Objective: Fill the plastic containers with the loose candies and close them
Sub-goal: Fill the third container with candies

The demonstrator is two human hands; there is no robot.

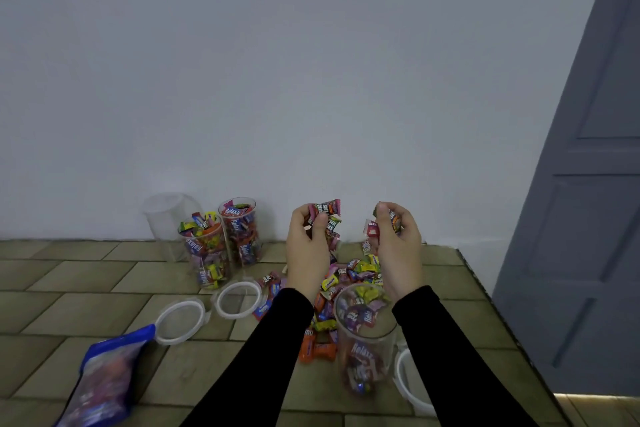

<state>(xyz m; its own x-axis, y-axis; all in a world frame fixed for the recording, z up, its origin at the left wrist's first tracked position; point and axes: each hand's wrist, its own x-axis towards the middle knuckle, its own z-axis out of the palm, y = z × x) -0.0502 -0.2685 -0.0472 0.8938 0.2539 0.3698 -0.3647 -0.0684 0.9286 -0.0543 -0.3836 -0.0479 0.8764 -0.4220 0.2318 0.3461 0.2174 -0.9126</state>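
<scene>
Closest to me there's a blue bag (100, 381) lying on the tile top (86, 281) at my left, and an open jar (363, 340) between my forearms, partly filled with candy, with a white lid (410, 381) just to its right. Behind the jar sits the loose candy pile (346, 274). My left hand (308, 246) is clutching a bunch of wrapped candies above the pile, and my right hand (394, 246) grips another bunch. Two more lids (180, 321) lie left of the pile. By the wall stand two full jars (221, 246) and an empty one (166, 218).
</scene>
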